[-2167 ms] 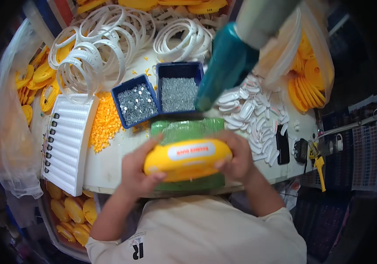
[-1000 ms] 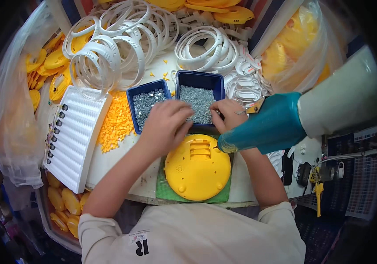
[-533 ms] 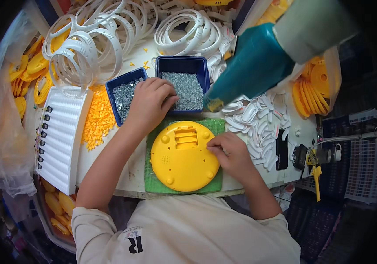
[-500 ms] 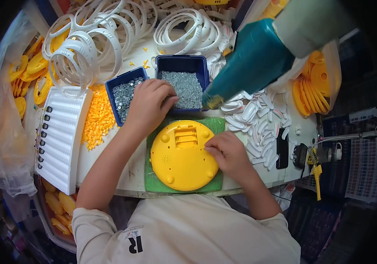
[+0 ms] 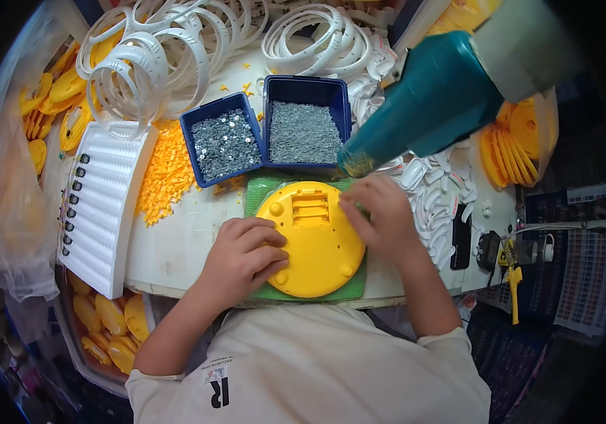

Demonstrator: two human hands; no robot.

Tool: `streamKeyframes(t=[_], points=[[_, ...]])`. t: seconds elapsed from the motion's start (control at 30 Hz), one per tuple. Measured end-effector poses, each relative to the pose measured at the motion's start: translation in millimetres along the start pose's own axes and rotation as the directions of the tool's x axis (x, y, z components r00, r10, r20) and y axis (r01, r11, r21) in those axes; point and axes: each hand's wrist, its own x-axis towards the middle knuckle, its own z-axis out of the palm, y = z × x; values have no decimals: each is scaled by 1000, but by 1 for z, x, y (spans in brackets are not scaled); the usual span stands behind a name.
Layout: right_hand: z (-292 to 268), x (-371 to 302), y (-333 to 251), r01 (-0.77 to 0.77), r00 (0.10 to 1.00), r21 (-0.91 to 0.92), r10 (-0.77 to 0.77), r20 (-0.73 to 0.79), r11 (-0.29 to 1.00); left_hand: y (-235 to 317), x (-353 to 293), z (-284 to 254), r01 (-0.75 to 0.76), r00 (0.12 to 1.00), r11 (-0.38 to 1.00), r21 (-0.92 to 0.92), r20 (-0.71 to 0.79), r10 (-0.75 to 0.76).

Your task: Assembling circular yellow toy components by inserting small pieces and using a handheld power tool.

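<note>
A round yellow plastic housing point(image 5: 310, 261) lies on a green mat point(image 5: 257, 191), its battery compartment facing up. My left hand point(image 5: 243, 258) is at its left edge, thumb and fingers curled together over the rim; what the fingertips hold, if anything, is too small to make out. At the upper right rim is my right hand point(image 5: 384, 215), slightly blurred, thumb and fingers apart. A teal power screwdriver point(image 5: 423, 99) hangs over the table, its tip beyond the housing. Behind the housing stand a blue bin of small shiny metal parts point(image 5: 222, 145) and a blue bin of screws point(image 5: 306, 131).
Small orange plastic pieces point(image 5: 169, 173) are heaped left of the bins, beside a white ribbed tray point(image 5: 108, 205). White rings point(image 5: 317, 42) are stacked at the back. White oval parts point(image 5: 427, 194) and a black phone point(image 5: 461, 237) lie at right. More yellow discs point(image 5: 108, 314) fill a tub below.
My left hand has come back from the bin to the housing's left edge. My right hand has lifted and moved toward the upper right rim. The whole view has shifted slightly.
</note>
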Motion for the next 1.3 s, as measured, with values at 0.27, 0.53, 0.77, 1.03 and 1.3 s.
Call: streamKeyframes(t=[0.27,0.53,0.77,1.03,1.3], points=[[50,85,66,176,980,-255,-194,-49,951,7,-5,7,-31,999,996,87,-36,34],[41,98,42,166,986,-231,-169,8,959,1,-9,4,150,986,979,-136,-49,-158],[34,89,47,125,989,-150,-136,-65,981,7,-4,-1,-62,998,986,156,5,62],[8,43,23,-183,983,78,180,38,980,-27,44,-19,-29,1000,1000,-10,-6,29],[1,23,22,-193,957,130,158,242,972,-92,135,8,-47,997,894,446,-38,71]])
